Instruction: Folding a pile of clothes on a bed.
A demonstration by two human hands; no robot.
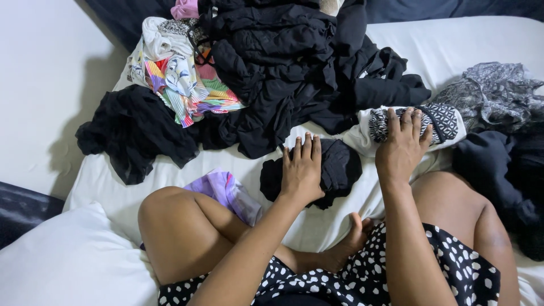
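Observation:
I sit cross-legged on a bed with a white sheet (107, 192). My left hand (302, 169) lies flat, fingers together, on a small folded black garment (340, 167) in front of my legs. My right hand (403, 144) rests palm down on a rolled white garment with a black pattern (447, 122), just right of the black one. Neither hand grips anything. A lilac cloth (226, 192) lies beside my left knee.
A big heap of black clothes (294, 62) fills the middle of the bed. A bright multicoloured garment (181, 85) lies at its left. Grey patterned cloth (498, 90) and dark clothes (510, 175) lie at right. A white pillow (62, 260) sits bottom left, a white wall beyond.

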